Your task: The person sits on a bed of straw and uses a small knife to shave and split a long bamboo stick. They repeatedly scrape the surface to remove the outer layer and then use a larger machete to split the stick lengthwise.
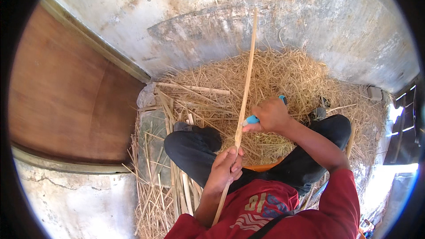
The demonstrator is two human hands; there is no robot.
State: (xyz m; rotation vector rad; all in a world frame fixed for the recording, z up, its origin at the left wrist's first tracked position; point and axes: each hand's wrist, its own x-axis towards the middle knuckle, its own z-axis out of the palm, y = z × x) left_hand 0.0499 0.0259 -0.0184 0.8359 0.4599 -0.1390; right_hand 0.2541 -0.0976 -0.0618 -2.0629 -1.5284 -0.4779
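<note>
A long, pale bamboo strip (249, 75) slants from my lap up toward the wall. My left hand (222, 169) is wrapped round its lower part, and the lower end runs back past my forearm. My right hand (272, 115) grips a knife (252, 119) with a blue and dark handle, in a closed fist with the thumb low beside the strip. The short blade meets the strip a little above my left hand; its exact edge is too small to make out.
Thin shavings (292, 73) lie heaped between my folded legs and the stained wall (283, 22). More bamboo strips (186, 186) are piled at my left, beside a grey slab (152, 150). A brown wooden door panel (66, 88) stands on the left. A brick-like block (374, 93) sits at the far right.
</note>
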